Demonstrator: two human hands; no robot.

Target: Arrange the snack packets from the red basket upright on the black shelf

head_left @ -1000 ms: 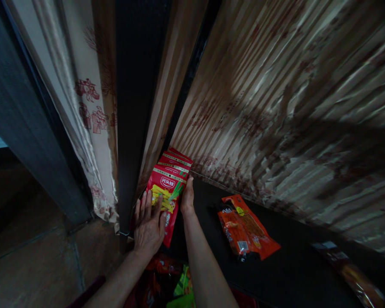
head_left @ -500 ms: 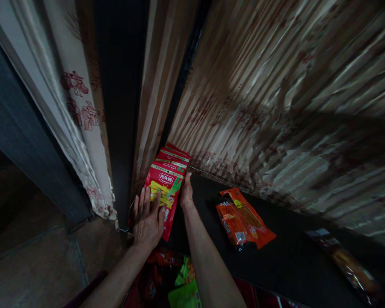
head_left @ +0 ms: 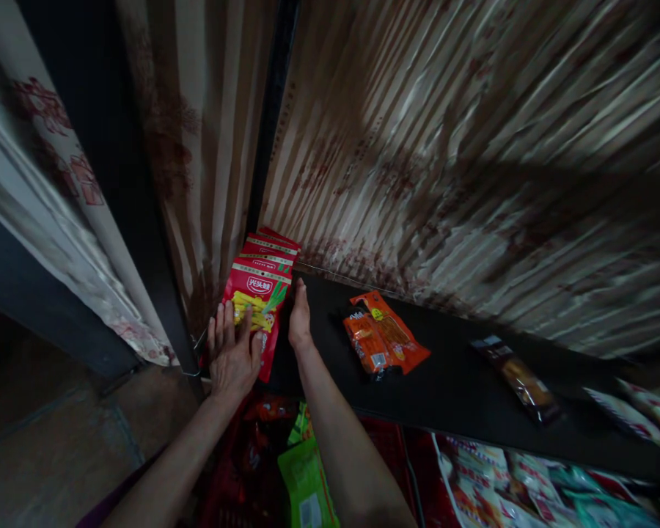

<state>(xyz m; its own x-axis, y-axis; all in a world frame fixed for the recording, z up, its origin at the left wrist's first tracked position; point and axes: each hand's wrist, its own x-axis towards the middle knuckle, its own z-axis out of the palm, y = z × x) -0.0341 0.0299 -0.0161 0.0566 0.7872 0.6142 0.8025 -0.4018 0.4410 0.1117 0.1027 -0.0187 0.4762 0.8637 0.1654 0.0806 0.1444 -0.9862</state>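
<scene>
Red packets (head_left: 257, 286): several, overlapping like fanned cards, on the far left of the dark shelf (head_left: 440, 400), in the corner by the curtain (head_left: 418, 147).
Logo on the top red packet: white characters in a white outline, apparently beginning 光头; the last is too blurred to be sure.
Other print on it: yellow sticks and green stalks pictured; pale bands with tiny lettering, unreadable, across the upper ends.
Left hand (head_left: 234, 363): palm down over the near left part of the top red packet, fingers slightly apart.
Right hand (head_left: 300, 317): edge-on, just beside the stack's right side; the fingers look straight and together, clamped on nothing.
Orange packets (head_left: 382, 334): two, overlapping, right of the right hand; white barcode label, yellow patch, white lettering too small to read.
Brown packet (head_left: 520, 381): farther right on the shelf, pale end, writing illegible.
Green packet (head_left: 305, 477): near side, below the shelf, in a red basket (head_left: 388, 444); pale panel, unreadable.
</scene>
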